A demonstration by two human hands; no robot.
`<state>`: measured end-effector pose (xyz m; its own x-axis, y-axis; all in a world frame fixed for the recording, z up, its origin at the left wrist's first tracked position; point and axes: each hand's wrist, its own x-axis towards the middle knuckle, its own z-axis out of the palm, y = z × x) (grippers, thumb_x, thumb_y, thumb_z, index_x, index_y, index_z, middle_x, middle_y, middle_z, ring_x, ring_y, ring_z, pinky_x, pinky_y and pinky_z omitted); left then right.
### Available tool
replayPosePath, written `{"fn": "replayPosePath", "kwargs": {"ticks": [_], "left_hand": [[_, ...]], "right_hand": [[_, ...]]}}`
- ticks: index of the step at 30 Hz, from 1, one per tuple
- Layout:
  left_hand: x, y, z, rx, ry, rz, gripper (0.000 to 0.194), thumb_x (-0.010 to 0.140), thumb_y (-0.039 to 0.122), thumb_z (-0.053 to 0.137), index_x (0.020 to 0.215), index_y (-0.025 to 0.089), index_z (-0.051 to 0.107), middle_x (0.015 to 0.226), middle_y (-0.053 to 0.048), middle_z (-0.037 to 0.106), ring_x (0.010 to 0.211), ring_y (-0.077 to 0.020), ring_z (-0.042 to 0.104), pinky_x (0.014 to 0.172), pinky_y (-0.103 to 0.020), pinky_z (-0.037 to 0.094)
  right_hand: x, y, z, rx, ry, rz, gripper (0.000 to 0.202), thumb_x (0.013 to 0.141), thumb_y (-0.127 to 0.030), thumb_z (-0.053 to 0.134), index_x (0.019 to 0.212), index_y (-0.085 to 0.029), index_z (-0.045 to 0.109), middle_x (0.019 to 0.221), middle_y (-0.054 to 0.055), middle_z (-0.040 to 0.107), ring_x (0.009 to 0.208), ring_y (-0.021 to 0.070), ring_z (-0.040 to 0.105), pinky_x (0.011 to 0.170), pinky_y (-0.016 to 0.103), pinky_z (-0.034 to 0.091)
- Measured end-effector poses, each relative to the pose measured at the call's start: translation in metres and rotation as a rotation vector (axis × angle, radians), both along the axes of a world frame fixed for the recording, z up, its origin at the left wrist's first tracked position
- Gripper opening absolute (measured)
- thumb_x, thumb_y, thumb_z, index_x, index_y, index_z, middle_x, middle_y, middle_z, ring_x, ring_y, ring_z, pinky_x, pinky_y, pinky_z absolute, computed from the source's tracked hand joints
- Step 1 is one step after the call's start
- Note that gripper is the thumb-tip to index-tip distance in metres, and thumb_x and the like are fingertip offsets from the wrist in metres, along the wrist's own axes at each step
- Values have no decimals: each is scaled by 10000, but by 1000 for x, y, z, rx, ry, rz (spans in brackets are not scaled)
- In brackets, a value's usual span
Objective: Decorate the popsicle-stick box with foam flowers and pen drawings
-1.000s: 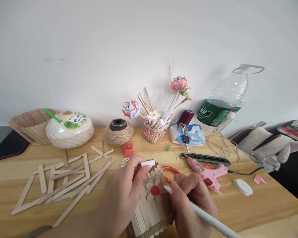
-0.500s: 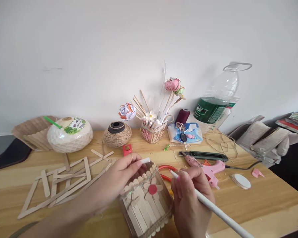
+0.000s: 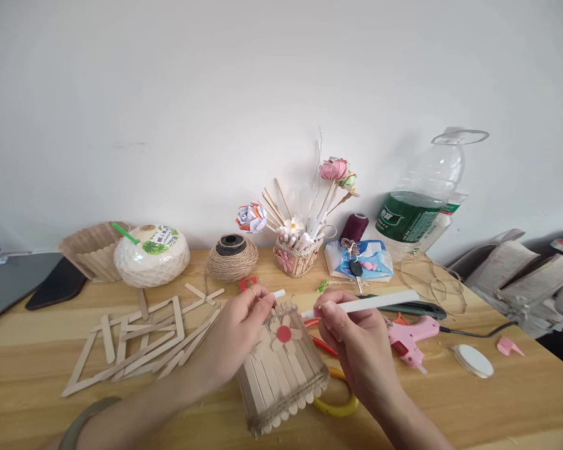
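Observation:
My left hand (image 3: 244, 328) grips the top left of a popsicle-stick holder (image 3: 281, 369), with a small white piece (image 3: 279, 294) at its fingertips. The holder leans, its front showing a stick flower with a red centre (image 3: 284, 335). My right hand (image 3: 359, 337) is closed on a white pen (image 3: 380, 301), which lies nearly level, its narrow end toward the holder's top right corner. Red-and-yellow scissors (image 3: 340, 400) lie partly hidden behind the holder and my right hand.
Loose sticks (image 3: 122, 350) lie at the left. Behind stand a white coconut (image 3: 151, 256), twine (image 3: 232, 257), a flower basket (image 3: 298, 256) and a large bottle (image 3: 417, 200). A pink glue gun (image 3: 415, 337) and white discs (image 3: 473, 361) lie at the right.
The pen has swung from pointing down toward me to lying nearly level to the right. The holder has tilted so its front shows more, uncovering the scissors' yellow handle. The view has shifted slightly.

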<state>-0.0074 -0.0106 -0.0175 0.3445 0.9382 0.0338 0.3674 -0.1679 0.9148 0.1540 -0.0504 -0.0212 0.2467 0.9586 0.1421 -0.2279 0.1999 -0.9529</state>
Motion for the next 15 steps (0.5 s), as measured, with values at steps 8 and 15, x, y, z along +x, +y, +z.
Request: {"fn": "replayPosePath", "kwargs": {"ticks": [8, 15], "left_hand": [[-1, -35, 1, 476, 370, -133, 251, 989, 276, 288, 916, 219, 522, 524, 58, 560, 416, -140, 514, 447, -258, 307], [-5, -42, -3, 634, 453, -154, 241, 1004, 233, 284, 987, 209, 524, 535, 49, 624, 390, -144, 569, 406, -262, 328]], "right_hand": [[-19, -37, -27, 280, -89, -285, 213, 868, -284, 642, 694, -210, 543, 489, -69, 444, 402, 69, 350, 361, 170, 248], [-28, -49, -33, 523, -164, -450, 178, 884, -127, 561, 762, -236, 490, 544, -61, 441, 462, 106, 408, 431, 228, 297]]}}
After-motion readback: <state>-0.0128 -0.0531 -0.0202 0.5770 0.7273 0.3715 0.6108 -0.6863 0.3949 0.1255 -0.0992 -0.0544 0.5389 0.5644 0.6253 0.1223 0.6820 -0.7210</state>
